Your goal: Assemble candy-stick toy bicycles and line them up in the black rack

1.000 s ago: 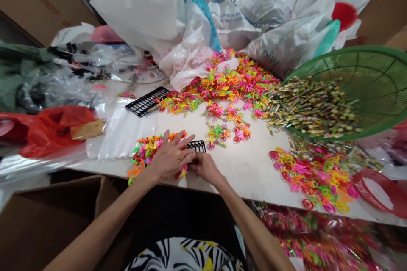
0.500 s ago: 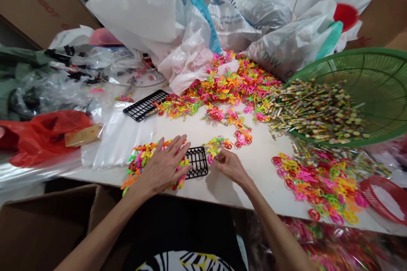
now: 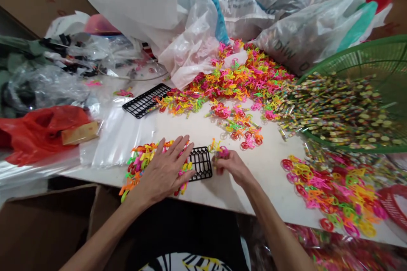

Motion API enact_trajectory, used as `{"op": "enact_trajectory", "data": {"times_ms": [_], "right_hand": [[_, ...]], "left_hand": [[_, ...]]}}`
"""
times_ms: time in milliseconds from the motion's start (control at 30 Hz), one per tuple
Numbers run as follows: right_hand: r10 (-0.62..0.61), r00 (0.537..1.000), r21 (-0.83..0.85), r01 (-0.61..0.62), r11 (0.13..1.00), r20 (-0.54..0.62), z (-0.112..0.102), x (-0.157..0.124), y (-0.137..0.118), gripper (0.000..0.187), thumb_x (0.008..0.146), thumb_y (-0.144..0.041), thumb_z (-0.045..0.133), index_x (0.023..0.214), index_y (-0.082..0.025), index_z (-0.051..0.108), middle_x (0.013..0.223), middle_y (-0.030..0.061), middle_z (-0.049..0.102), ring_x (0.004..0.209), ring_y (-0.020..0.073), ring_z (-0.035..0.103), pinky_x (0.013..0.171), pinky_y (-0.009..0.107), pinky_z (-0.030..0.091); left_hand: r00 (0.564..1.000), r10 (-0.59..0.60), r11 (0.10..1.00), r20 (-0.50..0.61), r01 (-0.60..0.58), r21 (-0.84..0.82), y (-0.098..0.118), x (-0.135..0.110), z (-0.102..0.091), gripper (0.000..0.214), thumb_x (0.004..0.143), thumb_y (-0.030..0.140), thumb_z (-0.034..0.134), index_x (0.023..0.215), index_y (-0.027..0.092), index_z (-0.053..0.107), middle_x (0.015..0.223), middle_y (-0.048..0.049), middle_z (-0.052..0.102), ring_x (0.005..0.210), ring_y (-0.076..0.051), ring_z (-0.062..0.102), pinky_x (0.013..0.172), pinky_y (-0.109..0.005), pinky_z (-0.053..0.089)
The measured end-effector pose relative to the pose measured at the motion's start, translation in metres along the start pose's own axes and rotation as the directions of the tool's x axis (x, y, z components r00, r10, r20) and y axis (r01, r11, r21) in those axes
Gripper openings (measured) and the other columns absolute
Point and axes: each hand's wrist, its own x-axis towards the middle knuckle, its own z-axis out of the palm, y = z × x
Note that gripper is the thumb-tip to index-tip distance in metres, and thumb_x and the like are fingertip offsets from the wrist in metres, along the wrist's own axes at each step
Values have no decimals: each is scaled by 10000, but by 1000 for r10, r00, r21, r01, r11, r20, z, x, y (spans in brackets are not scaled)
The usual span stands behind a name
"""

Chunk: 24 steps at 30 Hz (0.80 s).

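Observation:
My left hand [image 3: 165, 171] lies flat with fingers stretched over a black plastic grid rack [image 3: 202, 163] and the bright plastic pieces [image 3: 135, 169] set in its left part. The rack's right end shows bare slots. Just right of that end, my right hand [image 3: 233, 167] has its fingertips pinched together around a small bright plastic piece [image 3: 224, 151], pink at the top. Its lower part is blurred and partly hidden by the fingers. A few orange and yellow pieces [image 3: 214, 144] lie just beyond those fingertips.
Behind the hands spreads a big heap of coloured plastic pieces [image 3: 241, 76], with a second black rack [image 3: 146, 100] at its left. A green basket [image 3: 349, 57] of patterned sticks [image 3: 343, 110] leans at right. Another pile [image 3: 333, 190] sits nearer. Clear bags [image 3: 112, 135] lie left.
The view has shifted, so things at the right stand further right. My right hand's fingers have moved at the rack's right end, with a pink piece now showing above them. My left hand stays put.

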Motion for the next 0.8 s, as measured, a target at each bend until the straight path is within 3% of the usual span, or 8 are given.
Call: {"op": "enact_trajectory", "data": {"times_ms": [133,267,400,467,533,633,700,800], "right_hand": [[-268,953,-151,247,957,-139,36,37,14,68,606,-210,557,658,-173,532,576,-43,535,533,102,485,502,204,381],[-378,919,-424,298,855,-117,48,54,14,122,676,-228,522,569,-172,512,553,-37,480,539,102,440,503,205,341],[-464,884,-740,354,572,65,52,52,1,118,756,-184,478,688,-176,574,782,16,577,677,125,523,586,219,365],[-427,892,-830,346,437,147,58,49,-3,154,799,-188,452,845,-185,598,912,41,600,731,140,556,611,233,376],[-363,914,-876,318,362,182,60,47,-4,188,822,-187,434,905,-190,603,959,49,604,742,148,573,613,242,385],[-342,921,-873,314,374,185,43,46,-9,169,804,-185,488,901,-195,626,914,31,611,771,145,581,642,229,409],[-428,901,-882,254,396,67,16,48,-22,231,803,-193,512,1011,-200,612,954,36,609,832,147,576,695,230,422],[-491,831,-938,-97,333,-261,-26,57,-52,266,863,-260,447,1066,-186,602,1094,98,566,905,193,566,741,288,419]], "left_hand": [[1000,-8,1000,-3,8,-2,1,0,1,639,865,516,349,1374,134,292,1446,-112,275,1324,-259,260,1085,-507,172],[999,-20,1000,40,20,3,2,0,-1,642,876,513,317,1383,121,266,1464,-102,221,1341,-253,214,1087,-513,149],[999,-9,1000,38,9,-7,1,0,-2,664,873,508,327,1402,126,207,1468,-105,201,1345,-262,199,1082,-528,141],[1000,8,1000,18,-7,-21,0,1,-1,665,866,511,343,1406,149,201,1462,-94,227,1342,-278,204,1072,-546,148],[1000,24,999,-6,-25,-36,-1,2,1,626,867,499,354,1400,195,231,1449,-66,274,1334,-285,223,1065,-561,150],[999,34,999,-35,-35,-40,-2,2,3,570,874,471,356,1383,225,282,1432,-54,314,1323,-283,255,1061,-564,156],[999,39,999,-38,-40,-37,-2,2,4,562,876,477,350,1374,219,305,1427,-60,326,1320,-284,261,1056,-567,166],[999,38,999,-30,-39,-33,-2,1,3,568,878,508,325,1366,217,317,1427,-55,328,1320,-278,263,1048,-568,183]]}}
